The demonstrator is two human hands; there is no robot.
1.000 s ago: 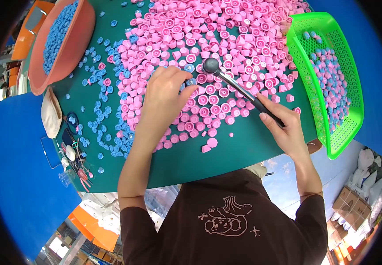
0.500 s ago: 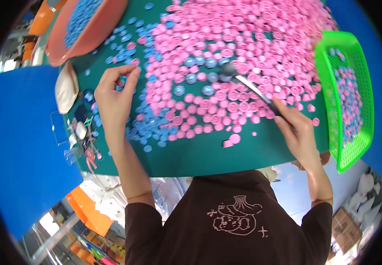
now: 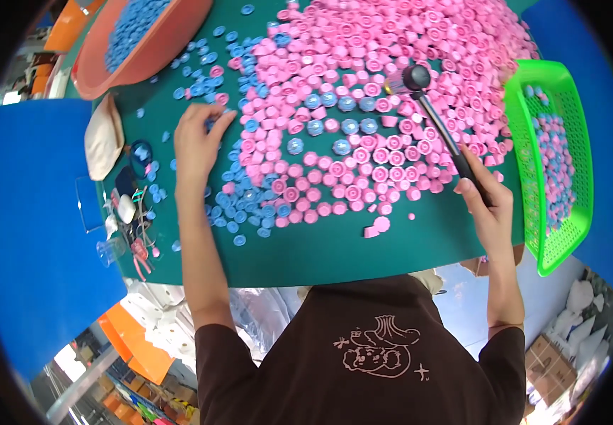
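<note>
The right hand (image 3: pixel 487 198), at right of the frame, has its fingers wrapped around the grip of a mallet (image 3: pixel 439 126). The mallet reaches from that hand toward the upper left, its long axis slanting, its dark head over pink cups (image 3: pixel 354 50); contact there is unclear. The right forearm rises nearly upright from the lower right. Left of centre, the left hand (image 3: pixel 199 142) curls thumb toward forefinger near blue caps (image 3: pixel 232 212); whether it holds one cannot be told. Its forearm stands almost vertical. Farther up, an orange-pink basin (image 3: pixel 172 53) fills the upper left.
</note>
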